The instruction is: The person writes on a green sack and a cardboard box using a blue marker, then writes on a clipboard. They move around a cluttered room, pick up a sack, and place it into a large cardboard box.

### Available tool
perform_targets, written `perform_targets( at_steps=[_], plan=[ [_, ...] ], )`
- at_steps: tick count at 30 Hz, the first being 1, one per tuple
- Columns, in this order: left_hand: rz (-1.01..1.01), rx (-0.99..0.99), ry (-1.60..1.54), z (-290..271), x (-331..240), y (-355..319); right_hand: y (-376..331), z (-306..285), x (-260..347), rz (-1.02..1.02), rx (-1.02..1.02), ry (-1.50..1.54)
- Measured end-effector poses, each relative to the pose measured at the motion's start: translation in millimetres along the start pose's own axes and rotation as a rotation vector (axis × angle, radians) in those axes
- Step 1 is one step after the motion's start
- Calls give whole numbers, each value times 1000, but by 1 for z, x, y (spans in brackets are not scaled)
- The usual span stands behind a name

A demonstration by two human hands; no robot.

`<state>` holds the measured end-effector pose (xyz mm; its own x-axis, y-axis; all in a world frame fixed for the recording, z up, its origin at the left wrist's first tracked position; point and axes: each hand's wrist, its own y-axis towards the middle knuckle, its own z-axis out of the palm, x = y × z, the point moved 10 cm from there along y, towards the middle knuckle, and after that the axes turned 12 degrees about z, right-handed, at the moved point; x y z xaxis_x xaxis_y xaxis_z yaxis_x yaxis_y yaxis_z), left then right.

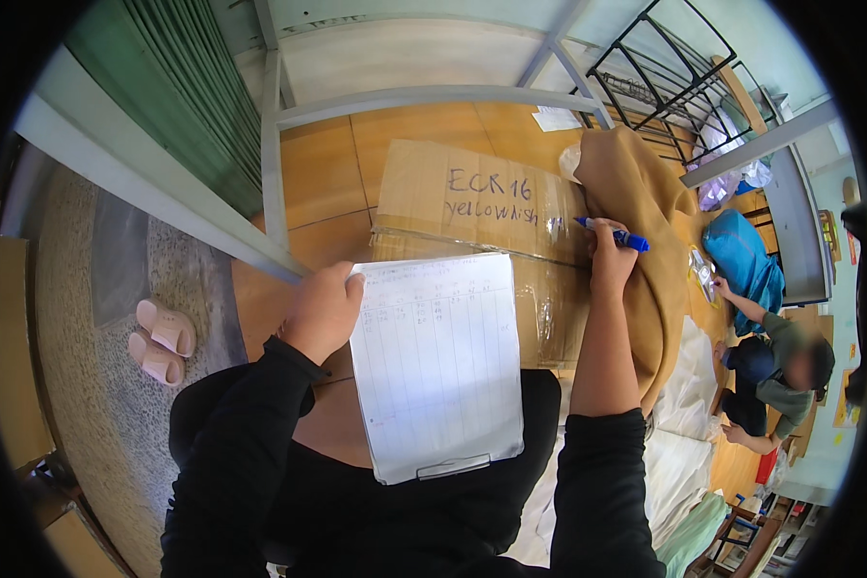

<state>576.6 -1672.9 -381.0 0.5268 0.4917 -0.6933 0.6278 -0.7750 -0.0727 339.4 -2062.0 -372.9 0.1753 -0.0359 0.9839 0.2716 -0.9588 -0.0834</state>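
My left hand (324,313) grips the upper left edge of a clipboard with a ruled, handwritten paper sheet (438,376) that rests over my lap. In my right hand (609,252) is a blue marker (631,240), its tip at the top of a taped cardboard box (414,193). Dark handwriting runs across that box face, ending beside the marker tip. Tan cloth (650,197) lies against the box's right side, next to my right hand. The clipboard hides the box's lower left part.
Pale metal frame bars (424,94) stand beyond the box. Pink slippers (167,328) lie on grey floor at left. Another person (780,371) crouches at right near a blue bag (740,255). Black metal racks (660,77) stand at the far right.
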Motion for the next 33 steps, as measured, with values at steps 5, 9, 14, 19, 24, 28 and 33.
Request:
perform_targets(
  at_steps=[5, 9, 14, 19, 24, 28, 33],
  plan=[
    [48, -58, -30, 0, -4, 0, -3, -1, -3, 12, 26, -28],
    [29, -5, -22, 4, 0, 1, -2, -1, 1, 9, 5, -88],
    [57, -29, 26, 1, -3, 0, -6, 7, 10, -82, 1, -257],
    [71, -35, 1, 1, -4, 1, -5, -4, 10, -69, -112, -294],
    [81, -37, 26, 0, -5, 1, -4, -4, 12, -86, -116, -364],
    [87, -50, 13, 0, -5, 2, -1, -5, 8, -123, -62, -250],
    [55, -33, 56, 0, -1, 1, 9, -25, 7, -124, -101, -198]
  ],
)
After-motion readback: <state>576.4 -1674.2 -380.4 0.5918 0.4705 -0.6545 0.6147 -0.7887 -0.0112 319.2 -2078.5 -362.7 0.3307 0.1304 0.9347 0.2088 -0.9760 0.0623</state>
